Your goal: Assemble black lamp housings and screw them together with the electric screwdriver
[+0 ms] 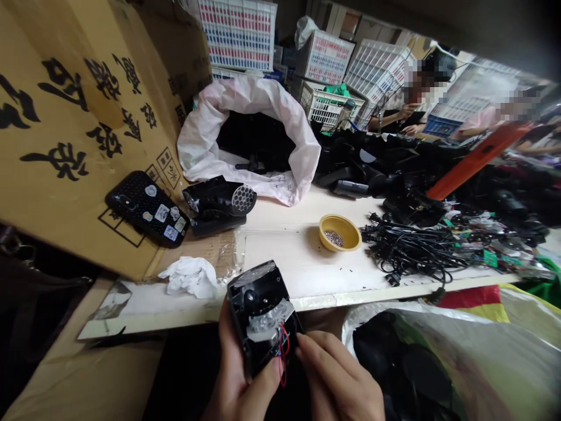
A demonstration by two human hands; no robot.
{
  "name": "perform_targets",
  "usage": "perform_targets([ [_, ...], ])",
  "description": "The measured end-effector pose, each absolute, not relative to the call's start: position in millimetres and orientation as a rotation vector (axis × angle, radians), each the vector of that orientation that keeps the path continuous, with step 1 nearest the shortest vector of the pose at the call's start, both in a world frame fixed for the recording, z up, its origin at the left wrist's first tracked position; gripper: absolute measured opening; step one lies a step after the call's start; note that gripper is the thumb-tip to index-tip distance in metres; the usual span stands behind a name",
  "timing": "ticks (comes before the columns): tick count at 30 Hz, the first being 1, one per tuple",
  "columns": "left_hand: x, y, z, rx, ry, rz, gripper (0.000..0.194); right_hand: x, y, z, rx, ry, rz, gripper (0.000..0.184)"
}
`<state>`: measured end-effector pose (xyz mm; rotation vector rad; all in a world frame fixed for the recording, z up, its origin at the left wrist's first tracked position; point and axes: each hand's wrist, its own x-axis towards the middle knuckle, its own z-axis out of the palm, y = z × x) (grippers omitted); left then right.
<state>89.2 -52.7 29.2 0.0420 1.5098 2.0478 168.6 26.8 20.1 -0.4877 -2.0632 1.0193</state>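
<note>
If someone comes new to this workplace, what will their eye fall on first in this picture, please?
First comes the black plastic housing with red wires, at the bottom centre, held in the left hand beside the right hand. The large cardboard box with big black characters then fills the left side. On the right, a tangle of black cords spreads beside a yellow bowl.

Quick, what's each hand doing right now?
Left hand: closed around a black plastic housing.
Right hand: curled beside its red wires; cannot tell if it's gripping.
</note>
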Motion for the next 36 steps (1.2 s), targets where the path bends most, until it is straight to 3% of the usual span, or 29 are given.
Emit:
perform_targets([
  [7, 78.0, -57.6, 14.6, 0.002, 1.410, 1.992, 0.105, 178.1, 31.0, 15.8, -0.518, -2.250, 0.703, 0.036],
  [18, 85.2, -58.4, 28.2, 0.092, 1.527, 1.911, 0.095, 169.0, 20.2, 16.2, -0.643, -1.767, 1.248, 0.012],
  [21, 83.3, -61.0, 24.7, 0.081, 1.503, 1.936, 0.090, 167.1, 19.3, 17.7, -0.639, -1.747, 1.344, 0.013],
  [25, 75.3, -66.7, 22.9, 0.087, 1.327, 1.943, 0.083, 164.2, 20.5, 16.4, -0.619, -1.796, 1.436, 0.016],
  [29, 65.7, -72.3, 28.8, 0.001, 1.247, 1.949, 0.075, 167.3, 23.1, 11.4, -0.592, -2.012, 1.323, 0.025],
  [33, 54.7, -78.6, 38.1, 0.027, 0.794, 1.940, 0.053, 171.5, 19.7, 11.5, -0.539, -2.080, 1.234, 0.028],
  [36, 50.5, -81.7, 40.5, 0.119, 0.487, 1.883, 0.044, 169.2, 8.4, 12.7, -0.518, -2.036, 1.214, 0.020],
])
